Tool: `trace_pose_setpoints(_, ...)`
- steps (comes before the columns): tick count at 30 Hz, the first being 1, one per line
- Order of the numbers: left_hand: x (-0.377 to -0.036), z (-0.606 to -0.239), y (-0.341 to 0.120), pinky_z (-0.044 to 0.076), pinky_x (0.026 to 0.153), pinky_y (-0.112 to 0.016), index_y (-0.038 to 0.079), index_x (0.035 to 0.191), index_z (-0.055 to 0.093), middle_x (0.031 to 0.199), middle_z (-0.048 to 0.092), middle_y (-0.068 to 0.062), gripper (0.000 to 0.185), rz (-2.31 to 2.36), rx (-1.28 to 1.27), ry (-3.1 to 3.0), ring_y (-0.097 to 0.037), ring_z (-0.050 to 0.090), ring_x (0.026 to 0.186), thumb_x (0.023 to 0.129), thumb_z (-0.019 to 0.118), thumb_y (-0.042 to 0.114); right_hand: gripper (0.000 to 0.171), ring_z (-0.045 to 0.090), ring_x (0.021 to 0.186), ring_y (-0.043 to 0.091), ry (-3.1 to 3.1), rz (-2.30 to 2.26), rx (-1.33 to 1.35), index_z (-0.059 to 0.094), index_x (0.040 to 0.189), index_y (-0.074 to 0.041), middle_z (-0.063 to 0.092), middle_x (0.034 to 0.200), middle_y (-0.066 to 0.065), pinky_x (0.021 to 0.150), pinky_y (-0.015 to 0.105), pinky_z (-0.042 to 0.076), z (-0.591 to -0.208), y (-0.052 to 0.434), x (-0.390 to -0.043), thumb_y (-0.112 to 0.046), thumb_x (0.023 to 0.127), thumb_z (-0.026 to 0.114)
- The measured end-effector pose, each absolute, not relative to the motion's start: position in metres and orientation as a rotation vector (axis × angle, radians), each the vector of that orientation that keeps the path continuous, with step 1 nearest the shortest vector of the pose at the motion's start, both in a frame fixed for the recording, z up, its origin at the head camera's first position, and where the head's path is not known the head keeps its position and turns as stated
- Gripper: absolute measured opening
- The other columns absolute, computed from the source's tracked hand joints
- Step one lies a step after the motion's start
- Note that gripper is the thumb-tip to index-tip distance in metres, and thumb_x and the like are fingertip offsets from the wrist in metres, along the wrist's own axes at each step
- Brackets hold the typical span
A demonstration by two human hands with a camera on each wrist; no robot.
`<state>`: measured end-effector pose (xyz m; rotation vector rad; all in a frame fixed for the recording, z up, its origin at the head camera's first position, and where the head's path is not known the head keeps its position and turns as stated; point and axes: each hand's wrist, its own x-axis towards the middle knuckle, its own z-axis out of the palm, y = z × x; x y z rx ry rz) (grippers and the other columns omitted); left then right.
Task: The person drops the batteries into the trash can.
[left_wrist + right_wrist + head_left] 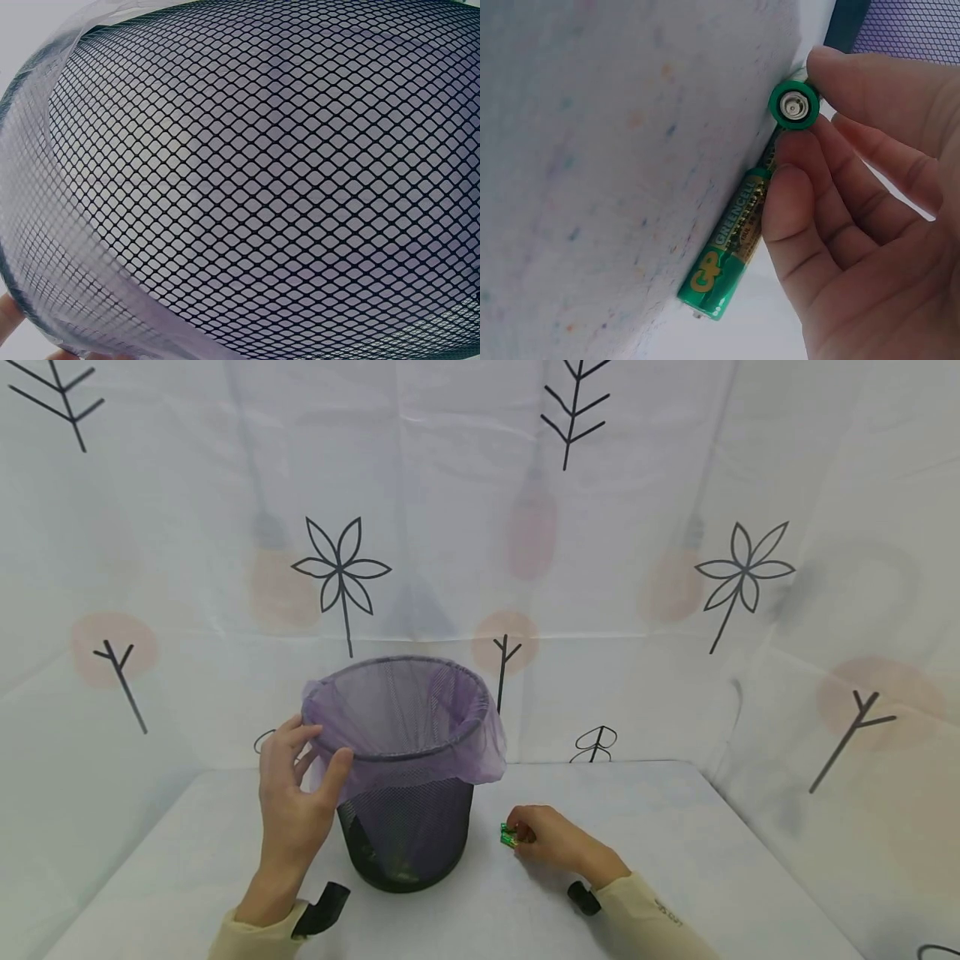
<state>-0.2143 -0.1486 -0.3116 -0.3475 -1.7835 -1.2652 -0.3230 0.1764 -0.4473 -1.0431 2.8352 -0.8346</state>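
Head: bin (420, 839) w/ liner (397, 710), btm (405, 885) unclear

Creased pale walls (450, 485) (black-outlined flowers (340, 568)) behind a white tabletop (600, 789).

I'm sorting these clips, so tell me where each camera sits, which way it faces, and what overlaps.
Head: worn on the head, facing forward and down at the bin and table; left hand, right hand and sleeves show.
Left wrist: on that wrist, facing the bin's mesh close up; only fingertips show, lower left.
Right wrist: on that wrist, facing two green batteries at the fingers; the right hand fills the right side.
Shared: head and right wrist both show the bin, right hand and batteries.
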Motion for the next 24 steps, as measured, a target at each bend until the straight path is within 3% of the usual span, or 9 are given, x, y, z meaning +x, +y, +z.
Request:
trace_pose_setpoints(7, -0.223, -0.319, -0.155, 0.043, 0.100, -0.019, -0.005, 0.120, 0.053, 0.137, 0.041, -0.018, 0.043, -1.239, -0.343, -1.801, -0.031, 0.043, 0.124, 0.082, 0.071, 0.006, 0.027, 0.054, 0.075, 0.006, 2.810, -0.813, -1.011, 0.062, 0.099, -0.010, 0.058, 0.082, -0.005, 0.068, 0.023, 0.050, -0.446, 0.172, -0.323, -0.009, 0.077, 0.077)
trace_pose_setpoints(11, -0.238, -0.333, -0.164, 0.043, 0.099, -0.018, 0.000, 0.122, 0.054, 0.139, 0.041, -0.012, 0.046, -1.232, -0.330, -1.811, -0.024, 0.043, 0.126, 0.082, 0.073, 0.008, 0.026, 0.049, 0.069, 0.005, 2.787, -0.766, -0.980, 0.062, 0.097, -0.011, 0.056, 0.077, -0.005, 0.061, 0.021, 0.045, -0.443, 0.167, -0.322, -0.010, 0.076, 0.077)
trace_pose_setpoints(17, -0.240, -0.335, -0.164, 0.043, 0.099, -0.017, -0.003, 0.121, 0.054, 0.139, 0.040, -0.017, 0.047, -1.249, -0.324, -1.808, -0.027, 0.043, 0.126, 0.080, 0.073, 0.004, 0.024, 0.046, 0.066, 0.005, 2.723, -0.779, -0.960, 0.062, 0.098, -0.009, 0.054, 0.075, -0.004, 0.057, 0.020, 0.042, -0.442, 0.163, -0.320, -0.007, 0.078, 0.075)
trace_pose_setpoints(24, -0.238, -0.333, -0.165, 0.043, 0.099, -0.018, 0.001, 0.123, 0.054, 0.140, 0.041, -0.010, 0.048, -1.239, -0.339, -1.812, -0.022, 0.043, 0.125, 0.080, 0.074, 0.006, 0.028, 0.047, 0.067, 0.006, 2.691, -0.775, -0.979, 0.060, 0.104, -0.011, 0.053, 0.077, -0.004, 0.057, 0.020, 0.043, -0.439, 0.162, -0.320, -0.005, 0.080, 0.073)
